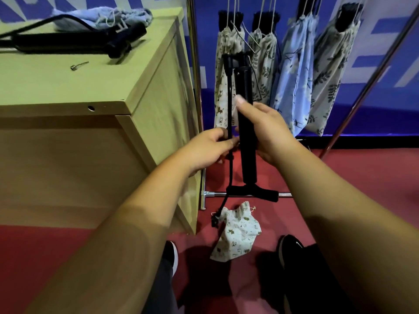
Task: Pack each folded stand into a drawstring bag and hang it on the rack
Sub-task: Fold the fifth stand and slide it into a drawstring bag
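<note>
The left hand (208, 148) pinches a thin black rod of the stand (243, 87) and the right hand (267, 130) wraps round its thick upright body; its splayed feet hang above a printed drawstring bag (238, 232) lying on the red floor (362, 177). Behind, the tabletop (68, 91) carries another black stand (74, 39) and a blue bag (102, 15); right of it, filled bags (294, 75) hang from the rack (195, 64); the white lettering on the blue wall (374, 114) is cut off and unreadable.

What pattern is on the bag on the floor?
Small animal-like prints on the white cloth drawstring bag; head view.
</note>
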### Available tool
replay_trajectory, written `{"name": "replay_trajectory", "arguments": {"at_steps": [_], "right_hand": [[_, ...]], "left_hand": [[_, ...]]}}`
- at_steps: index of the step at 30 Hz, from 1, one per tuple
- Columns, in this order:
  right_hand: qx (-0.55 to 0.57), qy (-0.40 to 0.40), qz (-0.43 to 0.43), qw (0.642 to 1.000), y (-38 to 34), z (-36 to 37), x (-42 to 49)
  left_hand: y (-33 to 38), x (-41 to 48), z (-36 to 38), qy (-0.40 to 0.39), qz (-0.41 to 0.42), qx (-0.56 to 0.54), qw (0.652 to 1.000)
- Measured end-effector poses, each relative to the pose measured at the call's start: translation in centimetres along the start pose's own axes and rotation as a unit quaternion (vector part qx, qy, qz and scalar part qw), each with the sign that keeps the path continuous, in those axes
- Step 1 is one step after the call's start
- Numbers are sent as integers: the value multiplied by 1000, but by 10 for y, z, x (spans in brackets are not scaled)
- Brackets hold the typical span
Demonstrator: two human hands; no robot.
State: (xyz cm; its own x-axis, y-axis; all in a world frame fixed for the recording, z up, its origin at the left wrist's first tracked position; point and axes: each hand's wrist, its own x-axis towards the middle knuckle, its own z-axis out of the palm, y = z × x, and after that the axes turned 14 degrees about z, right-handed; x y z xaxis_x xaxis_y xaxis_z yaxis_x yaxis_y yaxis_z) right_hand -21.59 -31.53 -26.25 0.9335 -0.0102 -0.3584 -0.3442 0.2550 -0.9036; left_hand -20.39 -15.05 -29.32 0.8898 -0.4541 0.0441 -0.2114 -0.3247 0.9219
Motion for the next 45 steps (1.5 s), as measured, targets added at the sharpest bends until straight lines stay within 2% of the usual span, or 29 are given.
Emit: {"name": "replay_trajectory", "arguments": {"at_steps": [3,6,10,14,20,24,30,39,45], "right_hand": [[-10,17,-5,1000,3,-3,7],[36,20,-17,999,3,-5,11],[90,16,-15,996,2,-10,19],[151,31,11,988,1,-11,26],[210,47,24,976,-6,-10,19],[200,32,23,979,-7,-12,12],[223,22,18,974,-12,-16,11],[178,44,22,983,-4,-22,16],[176,62,17,982,-7,-22,8]], "left_hand": [[3,-5,-5,0,-4,-42,999],[1,-9,-9,-6,3,-56,998],[-5,-15,-11,-62,2,-41,997],[-12,-23,-5,-131,-41,-59,989],[-13,-24,1,-148,-71,-129,978],[-16,-25,-2,-180,-85,-134,971],[-15,-22,5,-171,-109,-139,969],[-12,-23,12,-189,-160,-165,955],[-15,-22,16,-193,-151,-182,952]]}}
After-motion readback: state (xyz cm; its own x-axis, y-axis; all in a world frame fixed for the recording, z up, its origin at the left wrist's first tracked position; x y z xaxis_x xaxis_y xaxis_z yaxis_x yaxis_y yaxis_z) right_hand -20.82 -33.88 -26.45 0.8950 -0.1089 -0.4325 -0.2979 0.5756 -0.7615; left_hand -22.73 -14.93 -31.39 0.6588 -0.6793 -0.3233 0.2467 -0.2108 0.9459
